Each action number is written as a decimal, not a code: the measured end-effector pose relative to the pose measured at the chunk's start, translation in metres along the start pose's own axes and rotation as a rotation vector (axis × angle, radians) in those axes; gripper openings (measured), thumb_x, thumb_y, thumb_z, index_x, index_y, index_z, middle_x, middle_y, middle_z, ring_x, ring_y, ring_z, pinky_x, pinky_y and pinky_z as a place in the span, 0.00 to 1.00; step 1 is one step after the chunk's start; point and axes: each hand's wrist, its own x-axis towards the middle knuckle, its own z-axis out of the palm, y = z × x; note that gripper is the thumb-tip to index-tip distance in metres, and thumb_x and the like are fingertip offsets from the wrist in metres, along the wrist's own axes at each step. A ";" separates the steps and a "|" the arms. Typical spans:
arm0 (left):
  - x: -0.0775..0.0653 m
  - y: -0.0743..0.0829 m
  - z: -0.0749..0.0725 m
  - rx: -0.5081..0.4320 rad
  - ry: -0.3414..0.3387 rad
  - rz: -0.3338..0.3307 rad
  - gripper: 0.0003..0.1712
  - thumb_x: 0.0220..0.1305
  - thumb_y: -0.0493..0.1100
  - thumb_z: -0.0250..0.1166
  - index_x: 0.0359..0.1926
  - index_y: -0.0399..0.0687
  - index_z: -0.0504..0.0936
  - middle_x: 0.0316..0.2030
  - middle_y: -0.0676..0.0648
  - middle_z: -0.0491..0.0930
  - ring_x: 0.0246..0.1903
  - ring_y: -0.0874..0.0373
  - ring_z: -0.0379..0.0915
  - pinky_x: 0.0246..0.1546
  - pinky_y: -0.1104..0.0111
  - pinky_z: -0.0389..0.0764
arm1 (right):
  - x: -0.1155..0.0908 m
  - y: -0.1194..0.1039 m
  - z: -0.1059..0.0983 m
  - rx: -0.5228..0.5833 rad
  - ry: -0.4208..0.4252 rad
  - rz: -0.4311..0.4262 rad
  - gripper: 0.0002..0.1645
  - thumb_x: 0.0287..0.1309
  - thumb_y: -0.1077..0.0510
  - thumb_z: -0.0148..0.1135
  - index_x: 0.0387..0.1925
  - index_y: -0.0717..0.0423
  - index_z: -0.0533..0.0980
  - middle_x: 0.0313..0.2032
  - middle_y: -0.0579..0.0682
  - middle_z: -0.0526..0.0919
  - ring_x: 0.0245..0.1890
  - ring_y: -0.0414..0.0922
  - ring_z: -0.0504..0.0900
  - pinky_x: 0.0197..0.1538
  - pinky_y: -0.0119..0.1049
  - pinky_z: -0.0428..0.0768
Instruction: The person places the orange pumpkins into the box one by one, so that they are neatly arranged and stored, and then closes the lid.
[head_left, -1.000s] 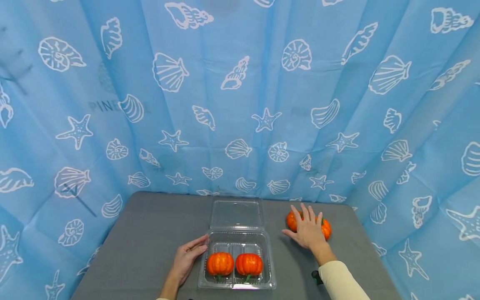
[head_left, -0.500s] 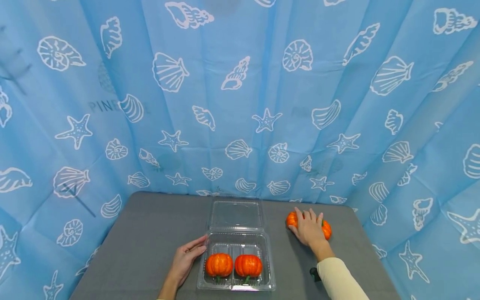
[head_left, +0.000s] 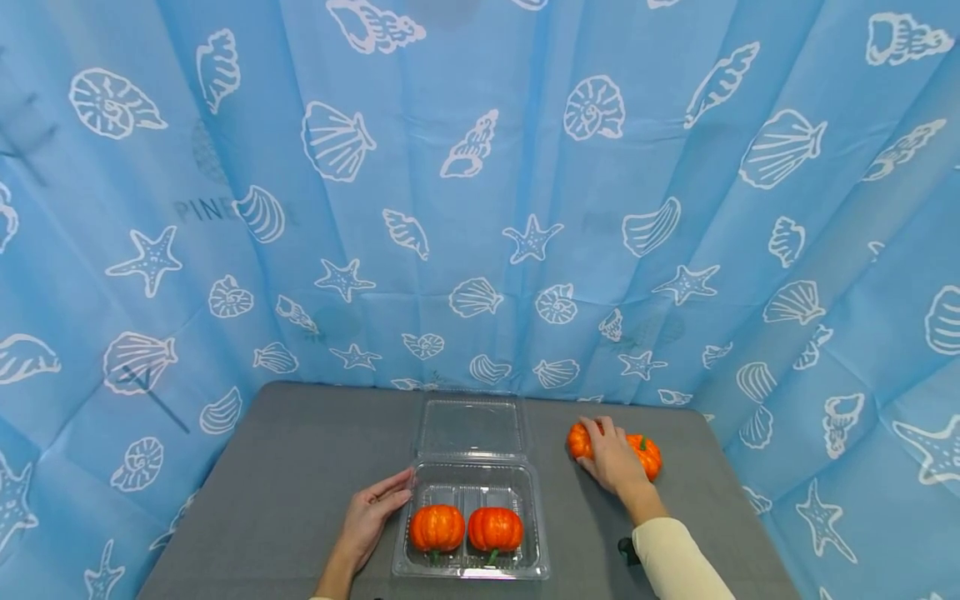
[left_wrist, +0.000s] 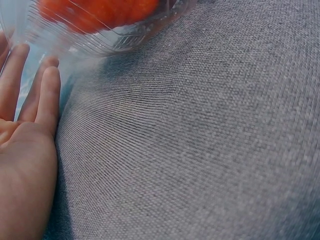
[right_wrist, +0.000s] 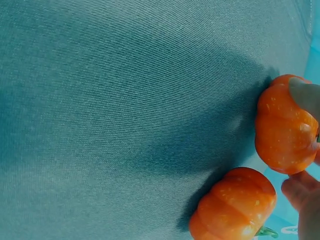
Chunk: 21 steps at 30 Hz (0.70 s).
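My right hand (head_left: 617,458) grips a small orange pumpkin (head_left: 579,440) at the table's back right, thumb on one side and fingers on the other. The right wrist view shows the thumb lying across this pumpkin (right_wrist: 282,125). A second loose pumpkin (head_left: 648,457) with a green stem sits just right of the hand. At the left wall of a clear plastic clamshell box (head_left: 531,500), my left hand (head_left: 369,518) rests with extended fingertips right at the side. Two more pumpkins, one on the left (head_left: 437,528) and one on the right (head_left: 496,530), lie side by side inside the box.
The box's transparent lid (head_left: 471,427) lies folded back behind it on the grey table (head_left: 315,450). A blue curtain (head_left: 450,250) with white shell prints surrounds the back and sides. Below the right sleeve, a small dark object (head_left: 627,550) shows near the wrist.
The right hand came down from spread fingers above the back-right pumpkins and closed round the left one, which shifted slightly left. The left hand stayed at the box.
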 end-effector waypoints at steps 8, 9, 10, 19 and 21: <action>-0.001 0.002 0.002 -0.001 0.003 -0.005 0.30 0.64 0.32 0.68 0.65 0.24 0.74 0.62 0.36 0.80 0.53 0.66 0.84 0.54 0.76 0.82 | -0.004 -0.004 -0.004 0.029 0.040 -0.005 0.49 0.51 0.56 0.80 0.72 0.60 0.66 0.62 0.66 0.69 0.60 0.67 0.71 0.59 0.63 0.79; -0.001 0.002 0.002 -0.001 0.004 -0.006 0.30 0.64 0.33 0.68 0.65 0.25 0.74 0.62 0.35 0.79 0.53 0.66 0.84 0.54 0.76 0.82 | -0.004 -0.006 -0.004 0.024 0.051 -0.005 0.49 0.50 0.55 0.80 0.71 0.61 0.67 0.61 0.66 0.70 0.59 0.66 0.71 0.60 0.62 0.79; 0.000 0.002 0.002 -0.008 0.010 -0.016 0.29 0.63 0.33 0.68 0.65 0.26 0.75 0.63 0.35 0.79 0.53 0.66 0.84 0.54 0.76 0.82 | -0.005 -0.006 -0.004 0.016 0.064 -0.005 0.48 0.49 0.55 0.81 0.69 0.61 0.68 0.61 0.66 0.70 0.58 0.66 0.72 0.59 0.62 0.79; 0.000 0.001 0.002 -0.001 0.025 -0.034 0.29 0.63 0.34 0.69 0.65 0.27 0.75 0.63 0.34 0.78 0.54 0.67 0.83 0.54 0.76 0.82 | -0.010 -0.010 0.003 0.058 0.180 0.012 0.39 0.51 0.50 0.80 0.62 0.57 0.76 0.58 0.66 0.73 0.54 0.64 0.71 0.58 0.60 0.78; 0.000 0.001 0.002 0.007 0.020 -0.030 0.30 0.64 0.34 0.68 0.65 0.27 0.75 0.63 0.35 0.78 0.54 0.66 0.83 0.54 0.76 0.82 | -0.011 -0.010 0.004 0.078 0.193 0.021 0.35 0.54 0.50 0.77 0.62 0.55 0.77 0.57 0.67 0.73 0.54 0.65 0.71 0.57 0.60 0.78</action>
